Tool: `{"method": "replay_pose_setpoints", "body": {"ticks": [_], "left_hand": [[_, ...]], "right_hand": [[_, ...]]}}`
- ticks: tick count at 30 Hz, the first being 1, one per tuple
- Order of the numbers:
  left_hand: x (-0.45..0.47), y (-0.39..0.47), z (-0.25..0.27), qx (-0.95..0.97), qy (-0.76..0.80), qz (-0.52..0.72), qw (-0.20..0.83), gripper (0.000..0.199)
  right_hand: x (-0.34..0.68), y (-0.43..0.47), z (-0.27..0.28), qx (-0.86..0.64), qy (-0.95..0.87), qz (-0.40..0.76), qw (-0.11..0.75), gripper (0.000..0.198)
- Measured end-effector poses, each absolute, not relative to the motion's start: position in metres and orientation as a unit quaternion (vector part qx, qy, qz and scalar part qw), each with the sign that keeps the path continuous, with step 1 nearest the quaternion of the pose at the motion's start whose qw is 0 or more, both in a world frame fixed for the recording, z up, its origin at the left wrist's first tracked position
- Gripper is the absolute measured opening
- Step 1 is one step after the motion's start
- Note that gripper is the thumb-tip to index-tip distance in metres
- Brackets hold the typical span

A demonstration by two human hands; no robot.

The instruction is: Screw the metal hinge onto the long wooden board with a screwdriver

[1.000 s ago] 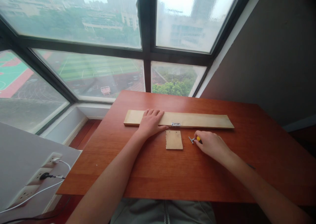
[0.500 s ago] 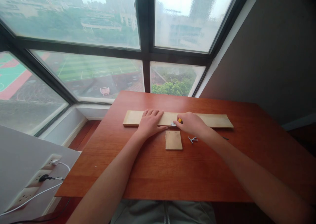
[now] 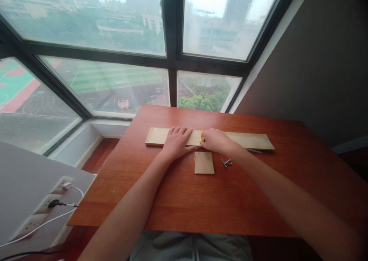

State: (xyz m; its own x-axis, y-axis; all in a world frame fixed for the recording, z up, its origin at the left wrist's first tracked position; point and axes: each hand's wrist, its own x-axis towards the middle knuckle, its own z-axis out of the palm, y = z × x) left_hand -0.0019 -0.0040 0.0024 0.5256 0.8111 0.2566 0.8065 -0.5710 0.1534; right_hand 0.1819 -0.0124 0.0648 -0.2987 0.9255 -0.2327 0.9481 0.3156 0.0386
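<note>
A long pale wooden board (image 3: 248, 140) lies across the table. My left hand (image 3: 177, 142) rests flat on it with fingers spread and thumb along its near edge. My right hand (image 3: 215, 141) is closed around a yellow-handled tool (image 3: 203, 139) at the board's near edge, close to the middle. Most of that tool is covered by my fingers. A thin grey strip (image 3: 254, 151) shows beyond my right forearm, beside the board; whether it belongs to the tool is unclear. Nearer me lies a small square wood piece (image 3: 204, 163) with two small holes along its far edge.
Several screws or nails (image 3: 226, 162) lie in a small pile right of the square piece. The reddish-brown table (image 3: 184, 207) stands against large windows (image 3: 115, 77). Wall sockets with plugged cables (image 3: 59, 203) are at the lower left.
My right hand has shifted left along the board's edge, and the silver part of the tool is now hidden. The grey strip lies closer to the board. My left hand stays on the board.
</note>
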Motion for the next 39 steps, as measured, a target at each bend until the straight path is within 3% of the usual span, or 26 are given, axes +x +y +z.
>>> {"method": "replay_pose_setpoints", "body": {"ticks": [8, 39], "left_hand": [[-0.003, -0.004, 0.0, 0.874, 0.459, 0.158, 0.0, 0.07], [0.01, -0.008, -0.006, 0.848, 0.5, 0.175, -0.021, 0.07]], "right_hand": [[0.179, -0.015, 0.068, 0.567, 0.816, -0.058, 0.095, 0.02], [0.191, -0.019, 0.065, 0.517, 0.85, -0.087, 0.047, 0.014]]}}
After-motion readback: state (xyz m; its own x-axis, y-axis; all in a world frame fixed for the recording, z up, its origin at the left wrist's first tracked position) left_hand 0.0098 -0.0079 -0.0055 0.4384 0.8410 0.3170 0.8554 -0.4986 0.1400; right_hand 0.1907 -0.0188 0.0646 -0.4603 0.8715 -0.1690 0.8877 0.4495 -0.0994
